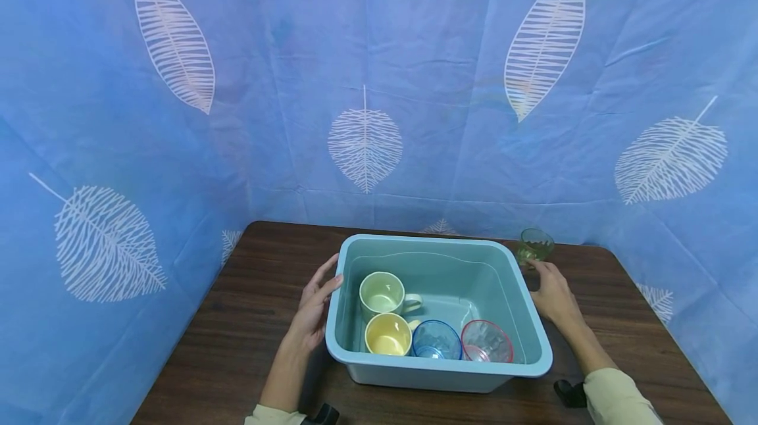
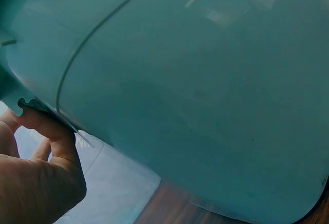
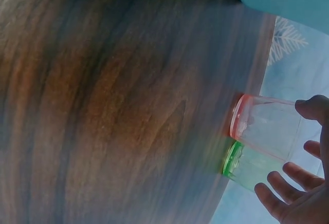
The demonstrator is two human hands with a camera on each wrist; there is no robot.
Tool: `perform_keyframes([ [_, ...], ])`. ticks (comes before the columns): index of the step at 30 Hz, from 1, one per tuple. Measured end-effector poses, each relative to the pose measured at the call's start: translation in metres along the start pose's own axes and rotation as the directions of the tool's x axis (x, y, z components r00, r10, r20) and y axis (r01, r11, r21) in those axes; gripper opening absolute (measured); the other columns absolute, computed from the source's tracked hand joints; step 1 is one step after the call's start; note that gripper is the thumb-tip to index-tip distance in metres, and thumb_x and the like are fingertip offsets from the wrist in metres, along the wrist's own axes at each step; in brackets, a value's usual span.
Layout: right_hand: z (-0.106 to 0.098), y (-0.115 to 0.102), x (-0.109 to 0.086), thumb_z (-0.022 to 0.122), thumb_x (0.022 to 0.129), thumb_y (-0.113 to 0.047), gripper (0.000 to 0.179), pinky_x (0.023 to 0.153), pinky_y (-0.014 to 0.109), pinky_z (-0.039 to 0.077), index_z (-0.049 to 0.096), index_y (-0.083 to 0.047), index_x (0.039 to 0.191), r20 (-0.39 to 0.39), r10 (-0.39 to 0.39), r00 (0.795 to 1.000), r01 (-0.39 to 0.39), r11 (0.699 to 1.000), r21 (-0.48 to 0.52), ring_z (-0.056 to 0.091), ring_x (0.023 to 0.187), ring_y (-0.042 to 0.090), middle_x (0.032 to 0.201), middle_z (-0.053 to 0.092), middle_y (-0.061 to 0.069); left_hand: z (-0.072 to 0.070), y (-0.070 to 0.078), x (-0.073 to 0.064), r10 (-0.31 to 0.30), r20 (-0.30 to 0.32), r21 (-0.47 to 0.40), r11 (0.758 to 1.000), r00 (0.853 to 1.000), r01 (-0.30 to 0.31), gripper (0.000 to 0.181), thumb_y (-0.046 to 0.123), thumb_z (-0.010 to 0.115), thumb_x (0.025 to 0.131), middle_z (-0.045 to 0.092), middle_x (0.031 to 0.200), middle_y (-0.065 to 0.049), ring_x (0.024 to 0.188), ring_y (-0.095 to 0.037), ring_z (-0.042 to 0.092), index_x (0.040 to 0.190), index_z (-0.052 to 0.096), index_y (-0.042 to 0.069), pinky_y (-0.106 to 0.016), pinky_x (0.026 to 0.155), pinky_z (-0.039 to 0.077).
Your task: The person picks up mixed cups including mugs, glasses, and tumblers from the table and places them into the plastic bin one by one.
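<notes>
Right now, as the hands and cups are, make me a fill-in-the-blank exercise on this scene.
1. In the tub, the mug nearest the pale green mug is coloured ____.
2. The blue-rimmed glass stands between that mug and a glass with a ____ rim.
3. The hand with its thumb on the tub's rim is the person's ____ one.
4. In the right wrist view, near the right hand, another glass, tinted ____, stands beside the reddish glass.

Missing words: yellow; red; left; green.

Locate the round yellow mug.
In the head view, the yellow mug is at the near left inside the rectangular blue plastic tub, in front of the pale green mug and left of the blue-rimmed transparent cup.
</notes>
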State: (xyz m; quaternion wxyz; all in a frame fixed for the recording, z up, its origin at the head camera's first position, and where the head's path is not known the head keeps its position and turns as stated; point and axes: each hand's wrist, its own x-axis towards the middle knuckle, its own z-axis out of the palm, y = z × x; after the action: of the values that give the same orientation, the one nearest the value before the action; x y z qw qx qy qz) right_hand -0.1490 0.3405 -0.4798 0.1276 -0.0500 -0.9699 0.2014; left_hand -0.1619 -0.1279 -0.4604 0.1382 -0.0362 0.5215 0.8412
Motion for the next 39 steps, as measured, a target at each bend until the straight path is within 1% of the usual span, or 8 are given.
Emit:
perform_keyframes([
  [4, 0.002, -0.002, 0.002, 0.078, 0.088, -0.025, 0.069, 0.091, 0.077, 0.047, 0.051, 0.011, 0.140, -0.012, 0.000, 1.000, 0.000, 1.000, 0.008, 0.048, 0.123, 0.062, 0.137, 0.045, 0.041, 0.000, 0.000, 0.000, 0.001, 0.003, -0.004, 1.000, 1.000, -0.001, 0.052, 0.023, 0.063, 0.104, 0.062, 0.137, -0.014, 0.100, -0.019, 0.073, 0.154, 0.048, 0.026, -0.031, 0.082, 0.063],
  [9, 0.002, -0.003, 0.008, 0.075, 0.089, -0.024, 0.066, 0.091, 0.077, 0.047, 0.051, 0.011, 0.140, -0.002, 0.027, 1.000, -0.027, 1.000, 0.007, 0.047, 0.124, 0.062, 0.139, 0.043, 0.041, -0.001, 0.000, 0.000, 0.011, 0.012, -0.003, 1.000, 1.000, -0.011, 0.051, 0.022, 0.063, 0.104, 0.064, 0.132, -0.013, 0.092, -0.015, 0.071, 0.154, 0.048, 0.026, -0.028, 0.078, 0.063],
  [13, 0.001, -0.003, 0.012, 0.074, 0.090, -0.024, 0.066, 0.092, 0.076, 0.047, 0.050, 0.013, 0.140, 0.013, 0.044, 0.999, -0.045, 0.999, 0.007, 0.046, 0.125, 0.063, 0.140, 0.042, 0.041, 0.000, 0.001, 0.001, 0.016, 0.012, -0.002, 1.000, 1.000, -0.016, 0.051, 0.022, 0.062, 0.105, 0.066, 0.130, -0.013, 0.089, -0.014, 0.071, 0.153, 0.049, 0.026, -0.028, 0.078, 0.063],
  [20, 0.002, 0.000, 0.017, 0.072, 0.091, -0.025, 0.063, 0.095, 0.075, 0.047, 0.054, 0.014, 0.137, 0.012, 0.072, 0.997, -0.072, 0.997, 0.003, 0.046, 0.127, 0.062, 0.141, 0.043, 0.039, 0.000, 0.002, 0.001, 0.014, 0.007, -0.002, 1.000, 1.000, -0.014, 0.050, 0.021, 0.062, 0.104, 0.064, 0.134, -0.014, 0.095, -0.017, 0.073, 0.153, 0.049, 0.026, -0.033, 0.083, 0.063],
  [24, 0.002, 0.001, 0.018, 0.069, 0.093, -0.027, 0.062, 0.095, 0.074, 0.047, 0.053, 0.015, 0.136, 0.033, 0.092, 0.995, -0.092, 0.996, -0.003, 0.046, 0.127, 0.062, 0.140, 0.044, 0.040, 0.000, 0.002, 0.001, 0.013, 0.006, -0.002, 1.000, 1.000, -0.013, 0.050, 0.021, 0.062, 0.104, 0.062, 0.137, -0.015, 0.100, -0.019, 0.073, 0.153, 0.049, 0.026, -0.035, 0.086, 0.063],
  [30, 0.001, 0.000, 0.017, 0.066, 0.097, -0.028, 0.055, 0.087, 0.071, 0.052, 0.056, 0.011, 0.134, 0.034, 0.123, 0.992, -0.123, 0.992, 0.005, 0.054, 0.119, 0.058, 0.133, 0.053, 0.038, 0.000, 0.001, 0.001, 0.016, 0.008, -0.005, 1.000, 1.000, -0.016, 0.051, 0.022, 0.062, 0.104, 0.063, 0.136, -0.015, 0.095, -0.016, 0.073, 0.153, 0.049, 0.026, -0.031, 0.082, 0.063],
  [37, 0.002, 0.004, 0.012, 0.071, 0.094, -0.023, 0.033, 0.069, 0.061, 0.054, 0.066, 0.005, 0.110, -0.022, 0.141, 0.990, -0.141, 0.990, 0.016, 0.064, 0.095, 0.049, 0.115, 0.063, 0.032, 0.000, 0.000, 0.000, 0.014, 0.014, -0.004, 1.000, 1.000, -0.014, 0.053, 0.023, 0.063, 0.104, 0.063, 0.136, -0.015, 0.088, -0.013, 0.073, 0.154, 0.047, 0.025, -0.028, 0.079, 0.063],
  [39, 0.003, 0.005, 0.011, 0.073, 0.093, -0.021, 0.029, 0.068, 0.061, 0.055, 0.067, 0.004, 0.108, -0.043, 0.130, 0.991, -0.130, 0.991, 0.015, 0.065, 0.093, 0.048, 0.110, 0.066, 0.031, 0.000, -0.001, 0.000, 0.013, 0.012, -0.004, 1.000, 1.000, -0.013, 0.053, 0.022, 0.063, 0.104, 0.064, 0.134, -0.015, 0.086, -0.011, 0.073, 0.154, 0.047, 0.025, -0.027, 0.077, 0.063],
])
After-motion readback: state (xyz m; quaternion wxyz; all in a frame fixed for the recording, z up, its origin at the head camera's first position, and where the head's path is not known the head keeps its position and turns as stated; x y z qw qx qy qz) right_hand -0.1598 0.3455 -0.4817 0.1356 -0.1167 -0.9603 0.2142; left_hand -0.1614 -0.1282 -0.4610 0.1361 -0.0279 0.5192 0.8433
